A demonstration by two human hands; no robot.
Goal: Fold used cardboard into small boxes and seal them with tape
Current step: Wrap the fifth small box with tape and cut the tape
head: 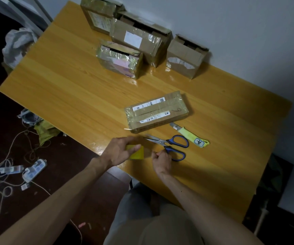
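Observation:
My left hand (119, 152) grips a yellow roll of tape (137, 152) near the table's front edge. My right hand (161, 160) pinches the clear tape end drawn out from the roll, fingers curled. A flat cardboard box (157, 112) wrapped in tape with white labels lies just beyond my hands. Blue-handled scissors (171, 144) lie right of the roll, touching my right hand's side. A pale green utility knife (190, 134) lies beyond the scissors.
Several taped cardboard boxes (139, 39) stand at the back of the wooden table (63, 82) by the wall. Power strips and cables (31, 170) litter the dark floor at left. A dark stand (275, 183) sits right of the table.

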